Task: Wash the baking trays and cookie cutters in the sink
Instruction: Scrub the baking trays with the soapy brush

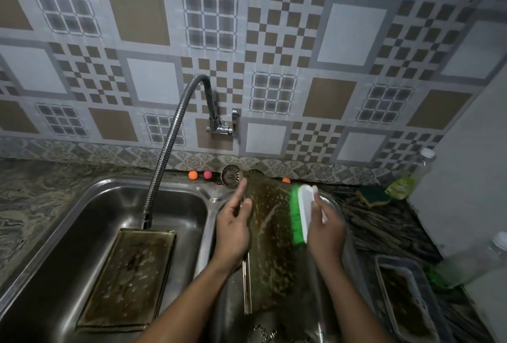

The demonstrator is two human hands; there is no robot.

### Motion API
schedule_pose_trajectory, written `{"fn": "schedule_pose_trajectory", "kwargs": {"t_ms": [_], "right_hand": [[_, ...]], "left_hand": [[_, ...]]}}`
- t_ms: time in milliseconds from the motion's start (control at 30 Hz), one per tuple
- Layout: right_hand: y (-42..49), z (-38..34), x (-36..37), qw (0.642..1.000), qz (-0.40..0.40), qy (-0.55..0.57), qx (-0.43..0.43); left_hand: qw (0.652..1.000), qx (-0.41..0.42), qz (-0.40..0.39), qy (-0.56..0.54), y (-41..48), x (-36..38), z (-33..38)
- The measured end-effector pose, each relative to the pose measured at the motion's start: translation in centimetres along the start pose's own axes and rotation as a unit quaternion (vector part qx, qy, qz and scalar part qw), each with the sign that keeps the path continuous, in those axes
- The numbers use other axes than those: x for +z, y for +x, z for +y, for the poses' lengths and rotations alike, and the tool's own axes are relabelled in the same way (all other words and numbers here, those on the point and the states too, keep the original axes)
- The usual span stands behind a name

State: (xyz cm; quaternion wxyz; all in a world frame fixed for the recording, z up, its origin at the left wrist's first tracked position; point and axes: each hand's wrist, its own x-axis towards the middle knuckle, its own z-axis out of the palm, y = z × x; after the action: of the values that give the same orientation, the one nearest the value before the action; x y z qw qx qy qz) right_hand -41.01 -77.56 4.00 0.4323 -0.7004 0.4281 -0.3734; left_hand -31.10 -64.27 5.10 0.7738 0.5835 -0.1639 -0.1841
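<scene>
- While the right hand (326,233) clamped round the brush (300,216), green bristles met the tray (270,233) near its right edge.
- That tray stood tilted in the right basin (336,204), wet and speckled.
- Left hand (233,230) pressed the tray's left edge, fingers straight.
- Second tray (129,279) lay flat in the left basin (109,205), just under the hose (164,156).
- Tub (382,279) sat on the counter, right of the sink; dark inside, contents unclear.
- Sponge (374,196) and bottle (403,185) crowded the far right corner.
</scene>
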Motion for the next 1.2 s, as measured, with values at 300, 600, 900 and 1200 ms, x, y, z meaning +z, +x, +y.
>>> {"fn": "schedule_pose_trajectory", "kwargs": {"t_ms": [300, 600, 900, 1200], "right_hand": [[-4.2, -4.7, 3.3, 0.985, -0.134, 0.034, -0.103], [-3.4, 1.3, 0.1, 0.989, -0.143, 0.017, -0.022], [-7.4, 1.7, -1.1, 0.965, -0.225, -0.106, -0.083], [-7.1, 2.3, -2.0, 0.996, -0.010, -0.067, -0.057]], "left_hand": [[0.998, -0.028, 0.047, -0.030, 0.6, -0.5, -1.1], [0.998, 0.021, 0.043, 0.052, 1.1, -2.1, -1.4], [0.982, 0.061, -0.081, 0.157, 0.6, 2.1, -1.1], [0.945, 0.106, -0.089, 0.297, 0.8, -1.3, -2.2]]}}
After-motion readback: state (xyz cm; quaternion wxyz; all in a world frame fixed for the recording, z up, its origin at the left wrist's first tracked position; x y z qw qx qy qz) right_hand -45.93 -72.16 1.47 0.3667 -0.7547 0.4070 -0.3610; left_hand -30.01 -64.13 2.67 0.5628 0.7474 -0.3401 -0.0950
